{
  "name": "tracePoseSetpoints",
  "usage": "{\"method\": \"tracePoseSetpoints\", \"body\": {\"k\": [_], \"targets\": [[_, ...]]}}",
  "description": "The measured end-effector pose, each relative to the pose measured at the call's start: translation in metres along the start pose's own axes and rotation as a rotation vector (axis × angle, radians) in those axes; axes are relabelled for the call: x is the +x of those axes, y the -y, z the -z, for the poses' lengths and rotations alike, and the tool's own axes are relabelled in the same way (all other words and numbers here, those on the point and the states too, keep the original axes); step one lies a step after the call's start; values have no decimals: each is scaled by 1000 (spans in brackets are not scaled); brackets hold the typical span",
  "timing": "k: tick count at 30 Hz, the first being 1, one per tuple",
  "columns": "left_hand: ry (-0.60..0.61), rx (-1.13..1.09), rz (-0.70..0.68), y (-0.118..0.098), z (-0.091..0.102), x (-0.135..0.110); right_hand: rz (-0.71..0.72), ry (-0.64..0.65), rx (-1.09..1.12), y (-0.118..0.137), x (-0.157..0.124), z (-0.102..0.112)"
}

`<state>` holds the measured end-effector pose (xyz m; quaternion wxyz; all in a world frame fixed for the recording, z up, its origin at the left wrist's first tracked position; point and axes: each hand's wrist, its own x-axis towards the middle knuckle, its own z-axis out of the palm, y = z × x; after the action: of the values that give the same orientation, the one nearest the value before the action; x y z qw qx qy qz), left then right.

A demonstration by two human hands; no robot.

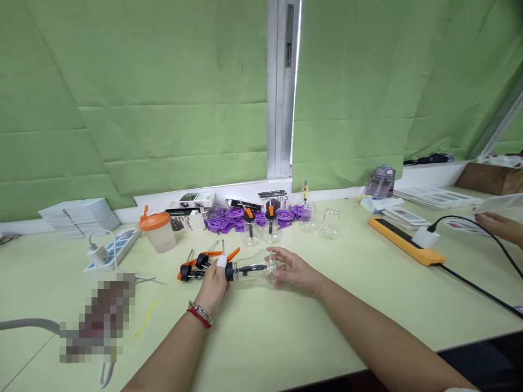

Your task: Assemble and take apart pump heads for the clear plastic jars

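Note:
My left hand [213, 284] is closed round a black lid [229, 271] that has an orange lever [233, 254] and a thin metal rod. A white covering is on its thumb. The lid's black stem [252, 269] lies inside a clear glass bottle [255, 258], held sideways just above the table. My right hand [295, 269] grips the bottle's base end with curved fingers. Close beside my left hand, two similar black lids [186, 272] with orange levers lie on the table. Behind, two bottles [271, 234] stand upright with such lids in them.
Two lidless glass bottles [329, 224] stand beyond my right hand. Purple plastic parts [223, 222] and small boxes [192, 220] line the wall. An orange-lidded cup [159, 237] and white power strip [122, 247] are left; an orange power strip [404, 242] and another person's hand [500, 226] are right.

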<state>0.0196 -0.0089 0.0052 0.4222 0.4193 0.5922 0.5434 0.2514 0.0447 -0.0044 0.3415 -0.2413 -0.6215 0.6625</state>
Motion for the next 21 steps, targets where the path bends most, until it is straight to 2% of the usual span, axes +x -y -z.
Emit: {"method": "tracePoseSetpoints", "body": {"k": [5,11,17,21], "targets": [[-8,25,17,3,0,1,-117,-42,-56,-3,2,-2],[-23,43,56,0,-1,-1,-13,-128,-45,-2,4,-5],[-17,42,41,-2,0,-2,36,-42,-49,1,3,0],[-20,59,23,-2,-2,-2,-43,-57,-30,-2,3,0]]}}
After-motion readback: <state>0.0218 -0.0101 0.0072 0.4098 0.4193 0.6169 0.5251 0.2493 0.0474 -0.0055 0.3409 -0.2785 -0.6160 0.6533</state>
